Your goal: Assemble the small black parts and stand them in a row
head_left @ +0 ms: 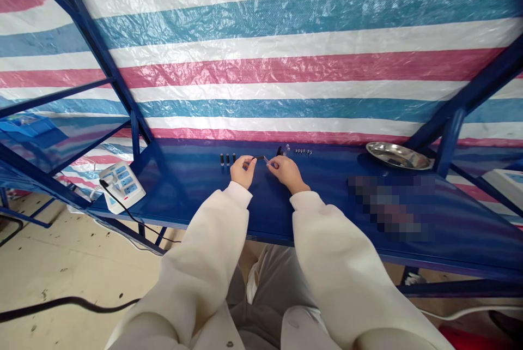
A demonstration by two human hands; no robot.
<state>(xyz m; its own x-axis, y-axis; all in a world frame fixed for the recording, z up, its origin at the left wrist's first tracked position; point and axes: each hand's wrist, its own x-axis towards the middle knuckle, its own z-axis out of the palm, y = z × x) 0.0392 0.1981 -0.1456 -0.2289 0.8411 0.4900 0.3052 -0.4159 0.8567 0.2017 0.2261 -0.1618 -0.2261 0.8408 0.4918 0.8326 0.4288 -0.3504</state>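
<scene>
pinching a black tube (pixel 260 158) in the left hand (pixel 242 170), a clear bit (pixel 267 162) in the right hand (pixel 287 171).
held end to end or nearly so above the bench (pixel 196 192); too small to tell whether touching. could slip and roll off if pinched too loosely, with only fingertips for grip; could also knock the three tubes (pixel 227 160) just beside the left hand by drifting outward, or scatter the metal bits (pixel 303 152) near the right hand. close to the back edge and striped sheet (pixel 269 134), so little room forward; more open to the left, up to the power strip (pixel 123 186), and to the right, short of the tray (pixel 398 156).
</scene>
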